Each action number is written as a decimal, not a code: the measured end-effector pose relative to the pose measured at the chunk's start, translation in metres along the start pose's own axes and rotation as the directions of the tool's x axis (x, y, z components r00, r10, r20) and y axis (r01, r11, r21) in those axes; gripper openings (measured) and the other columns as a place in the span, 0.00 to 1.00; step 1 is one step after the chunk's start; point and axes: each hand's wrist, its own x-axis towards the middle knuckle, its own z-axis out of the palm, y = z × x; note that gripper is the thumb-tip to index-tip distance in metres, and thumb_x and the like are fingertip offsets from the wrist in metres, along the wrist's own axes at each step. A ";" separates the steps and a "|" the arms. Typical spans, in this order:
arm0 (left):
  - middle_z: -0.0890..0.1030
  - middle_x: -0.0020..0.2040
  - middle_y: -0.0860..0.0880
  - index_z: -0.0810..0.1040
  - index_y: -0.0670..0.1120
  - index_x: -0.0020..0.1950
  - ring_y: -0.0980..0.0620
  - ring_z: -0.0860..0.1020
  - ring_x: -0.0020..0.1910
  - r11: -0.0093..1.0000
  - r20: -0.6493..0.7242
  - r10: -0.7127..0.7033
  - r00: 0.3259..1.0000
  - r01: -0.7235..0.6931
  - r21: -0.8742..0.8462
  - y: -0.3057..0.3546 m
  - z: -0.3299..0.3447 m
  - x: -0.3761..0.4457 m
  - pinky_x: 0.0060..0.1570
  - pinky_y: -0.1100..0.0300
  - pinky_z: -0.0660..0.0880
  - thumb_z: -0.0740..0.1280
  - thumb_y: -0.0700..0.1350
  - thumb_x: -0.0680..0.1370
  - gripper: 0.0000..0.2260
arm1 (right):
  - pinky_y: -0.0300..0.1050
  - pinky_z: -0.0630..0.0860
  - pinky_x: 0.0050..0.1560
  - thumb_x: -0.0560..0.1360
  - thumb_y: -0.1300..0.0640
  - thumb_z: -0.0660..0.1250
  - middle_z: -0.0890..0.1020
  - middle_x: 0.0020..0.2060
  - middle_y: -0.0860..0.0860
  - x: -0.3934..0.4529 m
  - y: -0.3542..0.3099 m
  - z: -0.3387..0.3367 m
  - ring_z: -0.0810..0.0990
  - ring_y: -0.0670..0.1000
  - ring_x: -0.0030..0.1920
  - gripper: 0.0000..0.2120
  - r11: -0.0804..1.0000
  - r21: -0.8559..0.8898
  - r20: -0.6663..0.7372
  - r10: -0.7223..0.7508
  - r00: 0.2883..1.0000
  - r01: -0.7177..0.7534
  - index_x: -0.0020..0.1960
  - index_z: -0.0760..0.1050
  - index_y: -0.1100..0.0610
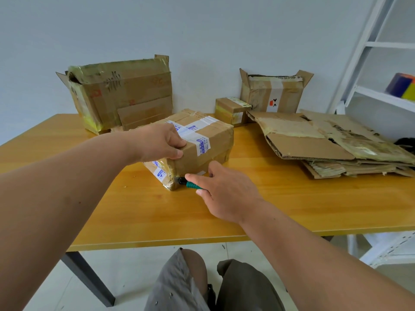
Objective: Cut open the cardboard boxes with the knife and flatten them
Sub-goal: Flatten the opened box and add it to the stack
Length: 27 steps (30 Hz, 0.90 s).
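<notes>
A taped cardboard box (208, 142) with white and blue tape sits in the middle of the yellow table (139, 212). My left hand (159, 143) grips its near top edge, thumb on the front face. My right hand (222, 189) holds a knife with a green handle (190, 184). The knife's black tip sits at the box's lower front corner, and the blade itself is hidden. A large box (121, 93) stands at the back left, and a small box (232, 111) and a medium open box (274, 93) stand at the back right.
A pile of flattened cardboard (332, 142) lies on the table's right side. A white metal shelf unit (381, 63) stands to the right with a coloured item (402, 86) on it. My knees are below the table's near edge.
</notes>
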 end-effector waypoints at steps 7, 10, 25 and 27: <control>0.71 0.64 0.53 0.74 0.52 0.70 0.52 0.69 0.63 1.000 0.009 0.005 1.000 -0.005 0.023 -0.001 0.000 0.000 0.64 0.54 0.66 0.63 0.50 0.81 0.17 | 0.41 0.69 0.29 0.80 0.49 0.65 0.74 0.45 0.52 -0.004 0.009 0.006 0.71 0.47 0.35 0.23 1.000 -0.012 -0.046 0.020 0.999 -0.021 0.74 0.68 0.45; 0.71 0.64 0.54 0.74 0.52 0.70 0.52 0.70 0.62 0.999 0.019 0.003 1.000 -0.004 0.041 -0.002 0.001 0.001 0.66 0.51 0.67 0.63 0.50 0.81 0.17 | 0.41 0.72 0.28 0.79 0.50 0.66 0.75 0.44 0.53 -0.007 0.015 0.006 0.71 0.47 0.35 0.22 0.999 -0.006 -0.056 0.037 0.998 -0.038 0.73 0.70 0.45; 0.72 0.64 0.57 0.76 0.52 0.67 0.55 0.69 0.63 0.997 0.017 0.068 0.998 -0.069 0.043 -0.016 -0.007 0.002 0.61 0.63 0.61 0.66 0.44 0.79 0.16 | 0.39 0.72 0.36 0.83 0.45 0.57 0.69 0.50 0.47 -0.012 0.057 0.003 0.68 0.43 0.40 0.23 0.966 -0.041 -0.020 0.256 0.967 -0.257 0.77 0.58 0.36; 0.73 0.63 0.58 0.77 0.53 0.66 0.55 0.70 0.63 0.997 -0.008 0.059 0.998 -0.058 0.059 -0.022 -0.009 0.002 0.62 0.63 0.62 0.67 0.42 0.79 0.16 | 0.39 0.74 0.36 0.83 0.45 0.57 0.70 0.49 0.47 -0.012 0.057 0.006 0.69 0.44 0.39 0.23 0.964 -0.036 -0.039 0.262 0.964 -0.263 0.76 0.58 0.35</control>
